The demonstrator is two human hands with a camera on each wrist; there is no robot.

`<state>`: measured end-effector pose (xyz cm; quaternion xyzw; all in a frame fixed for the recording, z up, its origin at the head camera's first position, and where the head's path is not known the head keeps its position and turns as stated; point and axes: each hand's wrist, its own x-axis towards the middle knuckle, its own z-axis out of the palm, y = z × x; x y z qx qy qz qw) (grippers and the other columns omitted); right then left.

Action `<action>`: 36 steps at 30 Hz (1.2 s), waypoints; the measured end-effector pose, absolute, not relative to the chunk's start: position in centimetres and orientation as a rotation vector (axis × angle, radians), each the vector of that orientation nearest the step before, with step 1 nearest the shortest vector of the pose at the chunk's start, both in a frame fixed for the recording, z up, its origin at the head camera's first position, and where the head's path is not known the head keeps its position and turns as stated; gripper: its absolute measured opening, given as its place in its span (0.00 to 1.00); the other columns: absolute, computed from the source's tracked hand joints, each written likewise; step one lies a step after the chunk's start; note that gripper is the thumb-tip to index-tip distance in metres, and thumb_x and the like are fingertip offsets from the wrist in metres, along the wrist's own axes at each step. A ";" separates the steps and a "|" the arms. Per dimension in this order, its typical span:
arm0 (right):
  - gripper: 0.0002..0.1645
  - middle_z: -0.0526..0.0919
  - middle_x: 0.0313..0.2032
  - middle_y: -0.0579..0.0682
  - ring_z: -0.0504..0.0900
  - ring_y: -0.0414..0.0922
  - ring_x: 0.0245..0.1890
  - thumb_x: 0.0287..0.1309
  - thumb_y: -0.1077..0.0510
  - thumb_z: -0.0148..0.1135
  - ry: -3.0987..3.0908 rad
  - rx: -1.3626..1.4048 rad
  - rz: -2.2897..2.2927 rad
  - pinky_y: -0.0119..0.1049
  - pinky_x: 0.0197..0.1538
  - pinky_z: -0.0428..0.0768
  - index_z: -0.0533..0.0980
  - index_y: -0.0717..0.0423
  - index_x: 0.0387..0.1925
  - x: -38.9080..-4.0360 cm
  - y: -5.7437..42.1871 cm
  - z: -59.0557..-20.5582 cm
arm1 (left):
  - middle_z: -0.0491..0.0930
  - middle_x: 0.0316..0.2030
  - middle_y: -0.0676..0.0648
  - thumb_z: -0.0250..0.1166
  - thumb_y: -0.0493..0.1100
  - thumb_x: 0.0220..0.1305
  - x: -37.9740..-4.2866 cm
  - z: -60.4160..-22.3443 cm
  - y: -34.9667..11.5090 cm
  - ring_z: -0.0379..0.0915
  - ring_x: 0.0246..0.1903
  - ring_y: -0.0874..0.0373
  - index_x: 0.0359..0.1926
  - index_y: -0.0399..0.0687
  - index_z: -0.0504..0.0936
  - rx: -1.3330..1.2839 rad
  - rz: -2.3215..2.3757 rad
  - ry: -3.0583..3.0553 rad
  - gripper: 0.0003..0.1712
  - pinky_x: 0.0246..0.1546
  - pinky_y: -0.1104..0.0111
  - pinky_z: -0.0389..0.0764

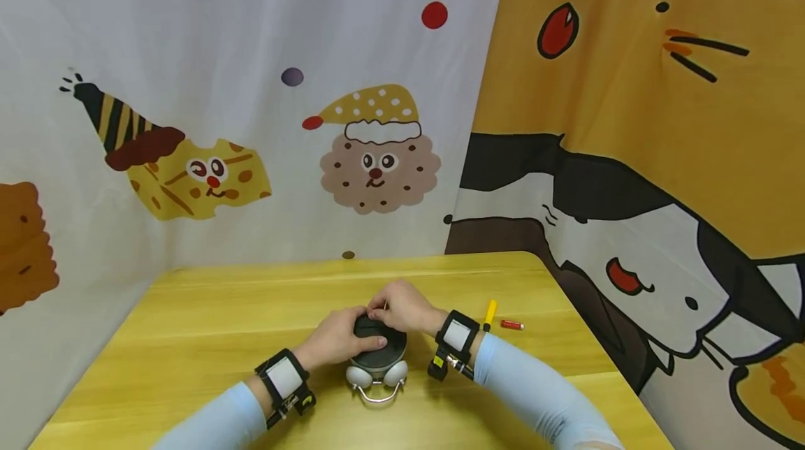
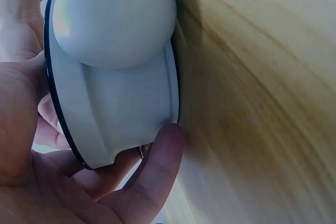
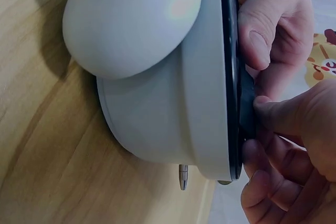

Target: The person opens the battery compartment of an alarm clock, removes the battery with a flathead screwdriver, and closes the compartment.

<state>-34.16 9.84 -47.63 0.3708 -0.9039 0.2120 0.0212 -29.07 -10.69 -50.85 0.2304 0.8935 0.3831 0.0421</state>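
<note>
A white twin-bell alarm clock (image 1: 377, 372) lies face down on the table, black back up, with its bells and curved handle toward me. My left hand (image 1: 336, 338) grips it from the left, thumb across the back. In the left wrist view, fingers (image 2: 163, 166) curl round the white casing (image 2: 126, 103). My right hand (image 1: 405, 307) is at the far edge of the back. In the right wrist view, its thumb and fingers pinch a small black cover (image 3: 247, 103) that stands out from the back. A short metal foot (image 3: 183, 177) sticks out of the casing.
A red battery (image 1: 512, 325) and a yellow stick with a black end (image 1: 490, 314) lie right of my right wrist. The wooden table (image 1: 239, 303) ends at a printed cloth (image 1: 251, 240) behind it. Each wrist wears a black camera band (image 1: 283, 376).
</note>
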 end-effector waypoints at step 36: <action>0.03 0.97 0.35 0.43 0.92 0.39 0.36 0.68 0.54 0.82 -2.659 1.234 0.396 0.28 0.37 0.84 0.97 0.47 0.39 -34.2 10.5 -47.3 | 0.92 0.50 0.45 0.81 0.60 0.68 -29.7 -50.0 -10.3 0.87 0.46 0.57 0.64 0.44 0.86 0.619 1.119 2.769 0.34 0.47 0.60 0.87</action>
